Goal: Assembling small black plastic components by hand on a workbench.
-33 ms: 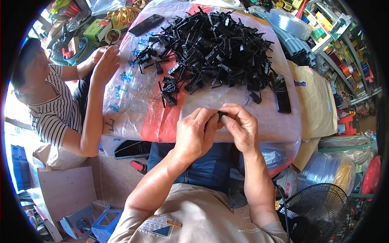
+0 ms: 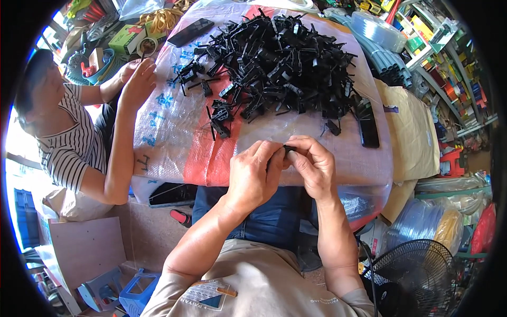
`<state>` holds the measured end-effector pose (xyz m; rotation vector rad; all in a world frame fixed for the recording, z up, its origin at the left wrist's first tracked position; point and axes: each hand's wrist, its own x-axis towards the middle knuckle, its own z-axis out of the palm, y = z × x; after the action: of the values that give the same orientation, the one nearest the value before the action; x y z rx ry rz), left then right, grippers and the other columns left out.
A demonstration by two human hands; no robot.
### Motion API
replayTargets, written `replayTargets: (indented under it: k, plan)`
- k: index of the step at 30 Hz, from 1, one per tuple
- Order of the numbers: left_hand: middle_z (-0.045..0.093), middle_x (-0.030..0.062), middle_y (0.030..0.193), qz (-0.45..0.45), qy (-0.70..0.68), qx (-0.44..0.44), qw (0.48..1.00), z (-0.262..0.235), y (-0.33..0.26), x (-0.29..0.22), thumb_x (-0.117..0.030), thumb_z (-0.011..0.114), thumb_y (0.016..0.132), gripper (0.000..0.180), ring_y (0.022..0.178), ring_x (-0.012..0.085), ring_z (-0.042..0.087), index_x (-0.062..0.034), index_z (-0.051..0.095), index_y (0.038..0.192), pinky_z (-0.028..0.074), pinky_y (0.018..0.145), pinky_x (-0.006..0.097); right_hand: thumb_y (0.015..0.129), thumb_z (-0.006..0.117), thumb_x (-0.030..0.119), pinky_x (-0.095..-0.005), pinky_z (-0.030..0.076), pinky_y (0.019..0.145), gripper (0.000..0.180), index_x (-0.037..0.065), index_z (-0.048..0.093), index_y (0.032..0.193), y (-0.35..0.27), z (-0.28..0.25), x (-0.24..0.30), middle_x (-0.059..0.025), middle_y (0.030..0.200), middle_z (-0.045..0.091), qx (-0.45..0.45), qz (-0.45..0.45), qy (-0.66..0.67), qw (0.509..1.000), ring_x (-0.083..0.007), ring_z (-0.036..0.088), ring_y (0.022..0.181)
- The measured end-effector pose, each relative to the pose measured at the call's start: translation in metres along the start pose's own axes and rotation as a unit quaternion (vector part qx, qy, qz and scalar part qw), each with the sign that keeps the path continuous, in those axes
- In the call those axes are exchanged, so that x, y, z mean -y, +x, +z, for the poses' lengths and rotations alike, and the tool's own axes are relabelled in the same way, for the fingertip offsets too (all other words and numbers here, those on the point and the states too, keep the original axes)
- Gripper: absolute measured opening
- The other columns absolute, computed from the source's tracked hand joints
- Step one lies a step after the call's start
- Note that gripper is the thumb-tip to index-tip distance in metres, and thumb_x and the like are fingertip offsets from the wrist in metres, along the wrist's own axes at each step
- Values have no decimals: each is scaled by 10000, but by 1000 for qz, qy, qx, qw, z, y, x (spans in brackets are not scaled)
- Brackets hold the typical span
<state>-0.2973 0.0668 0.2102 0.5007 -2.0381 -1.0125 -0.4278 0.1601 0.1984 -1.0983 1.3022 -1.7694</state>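
Between my two hands is a small black plastic part (image 2: 289, 149), mostly covered by my fingers. My left hand (image 2: 253, 171) is closed, fingers curled and thumb pressed against the part. From the other side my right hand (image 2: 315, 168) pinches it between thumb and forefinger. Both hands are over the near edge of a table draped with a woven plastic sheet (image 2: 163, 153). Beyond them lies a large heap of black plastic parts (image 2: 285, 63) with thin prongs; a few loose ones, such as a single black part (image 2: 332, 127), lie at its near edge.
A black phone (image 2: 368, 124) rests right of the heap, and a dark flat slab (image 2: 191, 33) lies at the far left. A co-worker in a striped shirt (image 2: 74, 142) sits at the left, hands raised together. A black fan (image 2: 417, 274) stands at the lower right, near coiled clear tubing (image 2: 417, 232).
My right hand has shifted very slightly on the part. The co-worker's fingers have moved a little, and a thin dark piece shows above them. The heap is unchanged.
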Motion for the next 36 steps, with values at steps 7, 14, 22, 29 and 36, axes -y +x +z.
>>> replayTargets:
  k: [7, 14, 22, 29, 36]
  plan:
    - [630, 152, 771, 70, 45, -7, 996, 0, -4, -4, 15, 612, 842, 61, 649, 309, 636, -8, 589, 893, 499, 580, 350, 904, 551, 39, -236, 459, 703, 162, -8, 593, 1054, -2, -3, -14, -73, 1007, 609, 2, -10, 72, 997, -104, 551, 763]
    - [629, 53, 768, -156, -110, 12, 982, -5, -10, -13, -92, 612, 911, 119, 629, 161, 597, 14, 606, 964, 474, 564, 323, 898, 549, 11, -220, 463, 740, 208, -14, 606, 1097, -5, -12, 1, -46, 1017, 620, 46, 81, 58, 994, -86, 566, 834]
    - [705, 154, 976, -171, -172, 174, 954, -16, -2, -6, -154, 616, 920, 338, 845, 229, 686, 57, 587, 1183, 526, 752, 329, 931, 617, 87, -209, 458, 576, 122, -2, 646, 1009, -16, -27, 7, -16, 757, 637, 40, 132, -83, 987, -68, 574, 637]
    - [667, 206, 821, 16, -14, 210, 978, -3, 3, -5, -103, 617, 819, 368, 717, 409, 649, 8, 559, 1165, 526, 633, 457, 940, 598, 51, -217, 464, 536, 78, -25, 615, 948, -19, -29, 34, -33, 719, 617, 82, 167, -119, 975, -76, 567, 581]
    - [675, 158, 808, -109, -109, 211, 965, 7, 10, 2, -136, 612, 844, 301, 667, 297, 670, 23, 578, 1098, 524, 597, 378, 916, 625, 32, -212, 466, 581, 64, -15, 616, 959, -10, -34, 41, -23, 748, 615, 82, 178, -175, 965, -74, 574, 632]
